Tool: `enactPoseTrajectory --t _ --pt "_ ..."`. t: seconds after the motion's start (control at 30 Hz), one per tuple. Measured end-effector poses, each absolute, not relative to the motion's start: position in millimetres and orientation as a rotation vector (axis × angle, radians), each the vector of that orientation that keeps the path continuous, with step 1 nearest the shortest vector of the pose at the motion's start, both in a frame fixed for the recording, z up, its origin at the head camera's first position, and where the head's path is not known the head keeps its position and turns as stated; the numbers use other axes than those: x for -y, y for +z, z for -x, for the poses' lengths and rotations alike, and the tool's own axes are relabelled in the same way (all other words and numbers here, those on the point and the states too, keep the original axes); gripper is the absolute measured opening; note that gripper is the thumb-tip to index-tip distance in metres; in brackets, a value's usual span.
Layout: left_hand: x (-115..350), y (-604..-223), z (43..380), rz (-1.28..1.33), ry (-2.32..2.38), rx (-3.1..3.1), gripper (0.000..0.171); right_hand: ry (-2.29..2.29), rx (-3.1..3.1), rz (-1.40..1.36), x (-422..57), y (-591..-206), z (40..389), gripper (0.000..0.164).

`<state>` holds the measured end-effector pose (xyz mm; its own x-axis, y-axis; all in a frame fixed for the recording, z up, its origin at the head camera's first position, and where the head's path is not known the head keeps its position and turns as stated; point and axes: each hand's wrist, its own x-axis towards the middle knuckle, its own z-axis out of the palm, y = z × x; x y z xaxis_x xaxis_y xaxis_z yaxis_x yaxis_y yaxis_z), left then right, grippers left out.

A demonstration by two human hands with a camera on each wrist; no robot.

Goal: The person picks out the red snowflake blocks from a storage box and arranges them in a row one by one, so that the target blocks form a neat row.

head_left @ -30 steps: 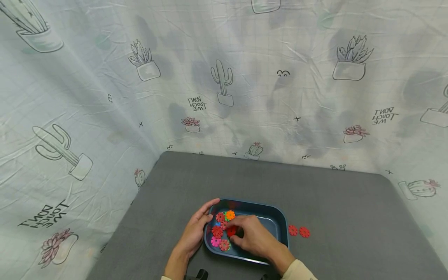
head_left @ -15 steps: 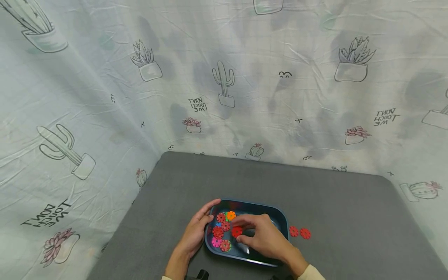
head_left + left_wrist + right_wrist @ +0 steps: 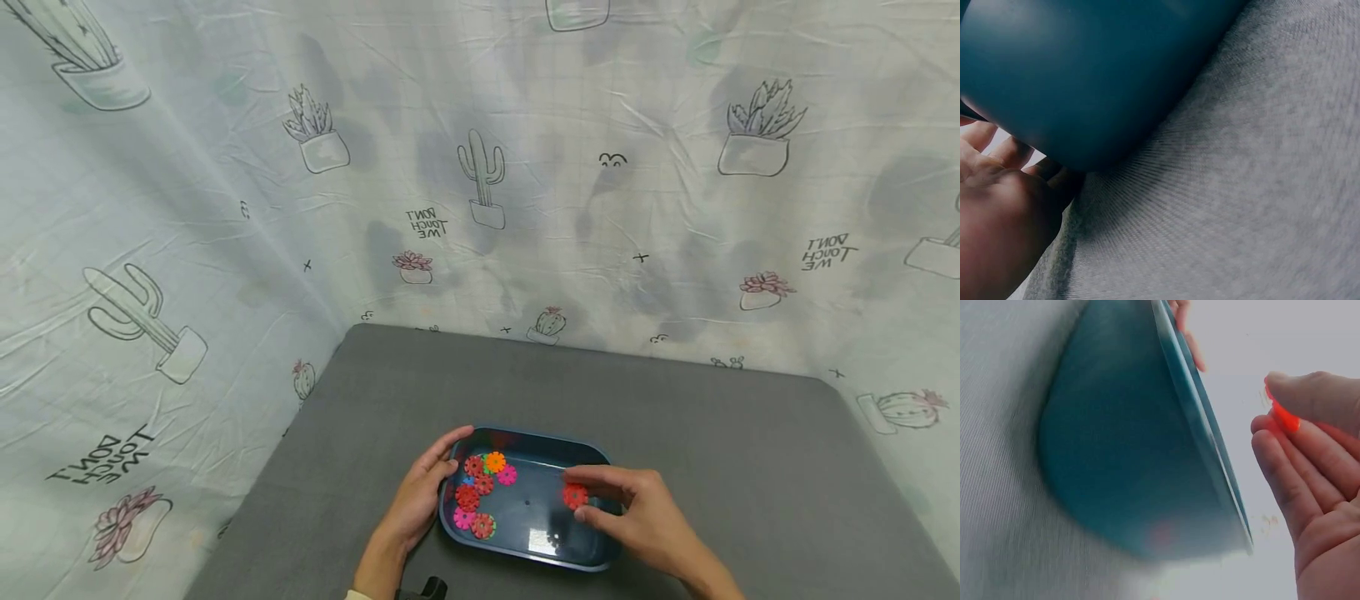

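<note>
In the head view a dark blue tray (image 3: 525, 554) lies on the grey table. My left hand (image 3: 412, 497) grips its left end, thumb at the rim and fingers along the outside; the left wrist view has these fingers (image 3: 1007, 153) low against the tray's wall. My right hand (image 3: 637, 512) pinches a red flower-shaped disc (image 3: 575, 497) between thumb and fingers over the tray's right end. From the side, the right wrist view has this red disc (image 3: 1286, 417) above the rim. An orange disc (image 3: 495, 462), a pink disc (image 3: 507, 475) and several others cluster at the tray's left.
Grey cloth (image 3: 420, 375) covers the table around the tray. A pale curtain (image 3: 540, 242) printed with potted cacti hangs behind and at both sides. A black object (image 3: 433, 588) shows at the bottom edge beside my left wrist.
My right hand has carried the red disc rightward across the tray, uncovering a pink disc. It now covers the spot where two red discs lay outside the tray. My left hand stays put.
</note>
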<state>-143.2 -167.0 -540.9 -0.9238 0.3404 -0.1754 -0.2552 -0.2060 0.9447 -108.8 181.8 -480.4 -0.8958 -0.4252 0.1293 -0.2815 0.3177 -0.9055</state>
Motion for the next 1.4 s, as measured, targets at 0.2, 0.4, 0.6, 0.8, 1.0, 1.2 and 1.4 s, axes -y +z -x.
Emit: enactPoseTrajectory --t 0.2,0.4,0.6,0.8,1.0,1.2,1.4 --pt "167 -542 143 -0.100 2.171 -1.686 0.055 -1.703 -2.582 0.554 -218 -481 89 0.044" --pt "168 -541 143 -0.090 2.159 -1.722 0.055 -1.649 -2.736 0.366 -253 -484 74 0.045" --pt "168 -540 143 -0.085 2.153 -1.726 0.056 -1.508 -2.865 0.117 -289 -491 62 0.047" --pt "168 -539 143 -0.083 2.156 -1.723 0.056 -1.402 -2.949 -0.031 -312 -495 59 0.050" --pt "168 -539 143 -0.083 2.153 -1.729 0.055 -1.376 -3.029 0.025 -314 -504 64 0.047" --pt "168 -540 143 -0.095 2.160 -1.726 0.055 -1.306 -3.040 0.128 -308 -517 78 0.042" --pt "168 -540 143 -0.098 2.159 -1.729 0.055 -1.022 -3.098 0.226 -304 -522 93 0.041"
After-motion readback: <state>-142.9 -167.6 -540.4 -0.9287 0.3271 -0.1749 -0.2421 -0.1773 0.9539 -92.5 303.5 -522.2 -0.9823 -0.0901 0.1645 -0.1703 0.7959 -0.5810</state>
